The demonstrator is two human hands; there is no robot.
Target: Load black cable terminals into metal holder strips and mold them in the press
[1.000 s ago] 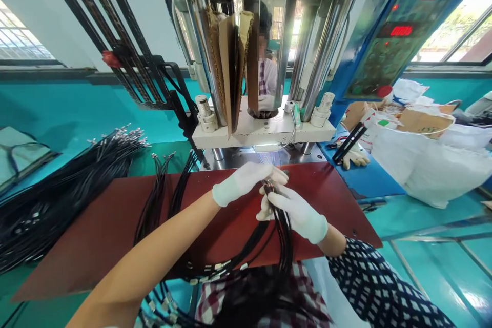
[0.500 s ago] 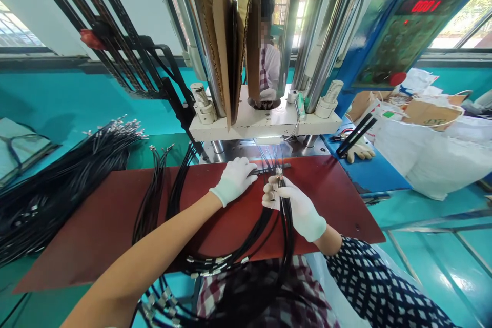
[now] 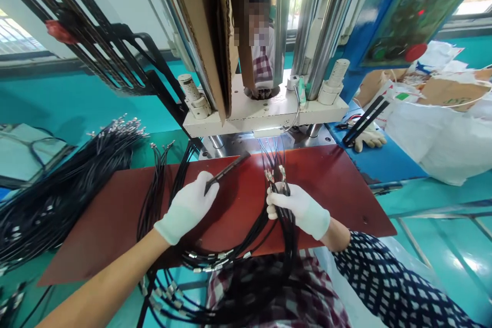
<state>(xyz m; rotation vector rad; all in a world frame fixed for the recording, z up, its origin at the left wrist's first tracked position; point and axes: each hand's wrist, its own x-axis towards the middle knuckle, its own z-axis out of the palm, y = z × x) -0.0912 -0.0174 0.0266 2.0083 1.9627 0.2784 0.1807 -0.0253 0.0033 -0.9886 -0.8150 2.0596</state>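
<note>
My left hand (image 3: 188,205), in a white glove, grips one end of a narrow dark bar (image 3: 231,166). The bar slants up and to the right, raised over the red-brown board (image 3: 326,174). Closed around a bundle of black cables (image 3: 286,233) is my gloved right hand (image 3: 302,209), right of the board's middle. Shiny metal ends stick out above its fingers, and thin wires run from there toward the press. The cables hang down over my lap. More black cables (image 3: 249,233) with metal fittings curve along the board's front edge.
A press with a white plate (image 3: 246,118) stands behind the board. Cable bundles (image 3: 154,195) lie at left, beside a large cable pile (image 3: 88,179). To the right are a glove (image 3: 369,138), white sacks (image 3: 426,133) and a blue control box (image 3: 415,20). A person appears behind the press.
My left hand has moved left and toward me, lifting the dark bar away from the wires. My right hand has shifted slightly toward me with the cables, whose metal ends now fan apart.
</note>
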